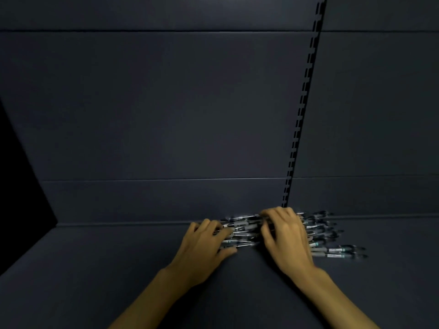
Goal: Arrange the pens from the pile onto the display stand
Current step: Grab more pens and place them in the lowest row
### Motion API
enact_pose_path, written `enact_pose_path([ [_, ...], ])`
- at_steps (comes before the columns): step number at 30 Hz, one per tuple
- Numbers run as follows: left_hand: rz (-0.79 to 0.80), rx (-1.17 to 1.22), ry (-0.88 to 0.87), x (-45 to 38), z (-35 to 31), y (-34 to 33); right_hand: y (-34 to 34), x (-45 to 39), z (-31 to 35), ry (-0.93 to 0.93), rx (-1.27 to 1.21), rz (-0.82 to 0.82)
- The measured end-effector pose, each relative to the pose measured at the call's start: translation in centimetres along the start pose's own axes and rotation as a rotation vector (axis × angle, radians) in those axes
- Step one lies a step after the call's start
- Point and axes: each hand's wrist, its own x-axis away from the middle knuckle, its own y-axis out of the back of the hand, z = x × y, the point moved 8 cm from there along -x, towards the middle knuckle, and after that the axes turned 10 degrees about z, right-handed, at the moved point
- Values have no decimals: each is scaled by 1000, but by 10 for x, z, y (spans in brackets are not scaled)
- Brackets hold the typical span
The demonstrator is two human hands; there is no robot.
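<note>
1. Pens (280, 231): one pile lying flat on the dark shelf (118, 269), up against the back panel (166, 103). Long axes run left-right, roughly parallel to the shelf's rear edge.
2. Left hand (206, 243): on the pile's left end, fingers curled onto the pens, thumb low at the near edge. Blur hides whether it actually pinches any; cannot tell.
3. Right hand (285, 236): lies over the pile's middle, fingers bent down onto the pens. Grip or just pressing: cannot tell.
4. Key relation: pens sit directly under both sets of fingers; loose ends stick out to the right, past the right hand, so that hand is nearer to them.
5. Room: back panel blocks anything rearward. Open shelf towards the camera and to the left. Slotted upright (301, 110) rises just behind the pile.
6. No display stand identifiable in view; by my read, arranging is not yet begun.
</note>
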Motion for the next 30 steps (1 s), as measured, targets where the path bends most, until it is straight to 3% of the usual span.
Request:
enact_pose_path([
  [10,-17,-94,-56,1,-4,-1,-2,5,0,-38,-94,112],
  [19,98,102,-30,2,10,-9,-12,8,-5,-103,-118,256],
  [30,146,84,-1,7,2,0,-12,10,0,-102,-141,269],
])
